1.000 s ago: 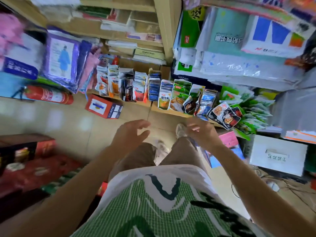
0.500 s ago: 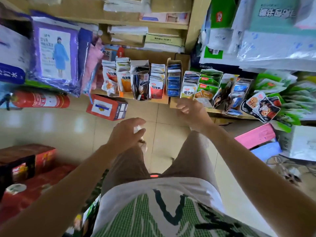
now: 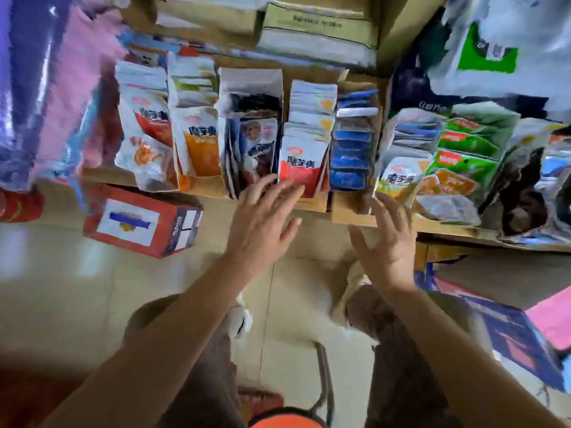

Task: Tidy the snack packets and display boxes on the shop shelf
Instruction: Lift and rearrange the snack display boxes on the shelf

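Left grip: your left grip (image 3: 261, 217) is wide, fingers spread, holding nothing. Its fingertips overlap the near edge of the red-fronted packets (image 3: 301, 173); blur hides whether they touch.
Right grip: your right grip (image 3: 386, 239) is also wide and empty, in front of the cardboard box of blue packets (image 3: 352, 156).
Snack rows: they stand upright along the near edge of the shelf (image 3: 210, 188). The green packets (image 3: 463, 149) at the right lean untidily.
Cut off: the rightmost packets run out of frame.
Hard to read: print is smeared throughout.
Floor: a red box (image 3: 139, 222) lies at the left, below the shelf.
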Action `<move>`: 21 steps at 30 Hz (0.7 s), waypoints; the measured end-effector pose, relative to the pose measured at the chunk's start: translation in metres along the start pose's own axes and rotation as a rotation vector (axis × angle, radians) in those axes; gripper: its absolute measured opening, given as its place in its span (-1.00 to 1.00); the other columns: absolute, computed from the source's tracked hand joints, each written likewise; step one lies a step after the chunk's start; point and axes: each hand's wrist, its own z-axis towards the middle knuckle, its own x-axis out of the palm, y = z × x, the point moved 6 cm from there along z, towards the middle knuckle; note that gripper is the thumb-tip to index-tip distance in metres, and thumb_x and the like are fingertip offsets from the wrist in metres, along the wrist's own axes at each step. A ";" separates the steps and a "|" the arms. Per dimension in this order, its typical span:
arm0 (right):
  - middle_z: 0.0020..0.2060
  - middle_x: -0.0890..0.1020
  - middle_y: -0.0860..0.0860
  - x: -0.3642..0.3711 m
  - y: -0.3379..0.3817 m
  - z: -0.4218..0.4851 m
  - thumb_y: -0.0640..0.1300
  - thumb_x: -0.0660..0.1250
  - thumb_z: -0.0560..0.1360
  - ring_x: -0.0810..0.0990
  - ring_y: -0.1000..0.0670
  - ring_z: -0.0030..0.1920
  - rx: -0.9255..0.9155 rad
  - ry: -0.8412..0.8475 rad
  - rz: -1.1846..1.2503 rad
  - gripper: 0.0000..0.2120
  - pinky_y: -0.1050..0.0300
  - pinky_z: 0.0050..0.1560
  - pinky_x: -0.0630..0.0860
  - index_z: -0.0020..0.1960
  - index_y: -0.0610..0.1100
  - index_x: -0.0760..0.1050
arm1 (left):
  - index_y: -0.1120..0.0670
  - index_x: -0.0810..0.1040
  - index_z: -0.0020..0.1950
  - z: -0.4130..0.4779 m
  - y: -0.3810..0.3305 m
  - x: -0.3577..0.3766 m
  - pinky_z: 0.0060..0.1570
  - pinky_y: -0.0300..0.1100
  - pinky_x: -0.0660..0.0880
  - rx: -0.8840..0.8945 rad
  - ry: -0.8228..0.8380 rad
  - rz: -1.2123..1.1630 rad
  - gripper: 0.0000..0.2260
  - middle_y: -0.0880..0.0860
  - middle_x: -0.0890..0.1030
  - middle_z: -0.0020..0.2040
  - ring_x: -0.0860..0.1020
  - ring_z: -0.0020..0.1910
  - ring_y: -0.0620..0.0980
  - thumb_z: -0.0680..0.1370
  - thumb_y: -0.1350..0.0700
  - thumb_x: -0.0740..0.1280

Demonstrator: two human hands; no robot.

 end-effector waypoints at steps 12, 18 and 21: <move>0.40 0.32 -0.25 0.059 -0.029 -0.007 -0.04 0.42 0.43 0.35 -0.25 0.37 -0.302 -0.160 -0.108 -0.37 -0.16 0.21 0.35 0.46 -0.16 0.38 | 0.01 0.72 0.11 0.007 0.010 0.037 0.18 -0.04 0.24 0.153 -0.455 0.007 -0.82 -0.04 0.67 -0.09 0.41 0.24 0.17 0.56 -0.01 0.43; 0.32 0.47 -0.17 0.038 -0.050 -0.024 -0.09 0.45 0.44 0.46 -0.24 0.28 -0.303 -0.143 -0.157 -0.38 -0.20 0.17 0.41 0.45 -0.17 0.37 | -0.01 0.66 0.26 -0.005 0.006 0.038 0.29 0.10 0.24 0.089 -0.328 -0.039 -0.69 -0.02 0.67 0.04 0.35 0.39 0.18 0.54 -0.05 0.42; 0.23 0.59 -0.09 0.028 -0.060 -0.032 -0.13 0.43 0.46 0.46 -0.21 0.26 -0.258 -0.188 -0.210 -0.44 -0.16 0.22 0.31 0.43 -0.12 0.40 | -0.04 0.60 0.33 -0.011 0.004 0.041 0.38 0.21 0.23 0.058 -0.274 -0.040 -0.64 -0.01 0.65 0.13 0.29 0.46 0.15 0.55 -0.06 0.40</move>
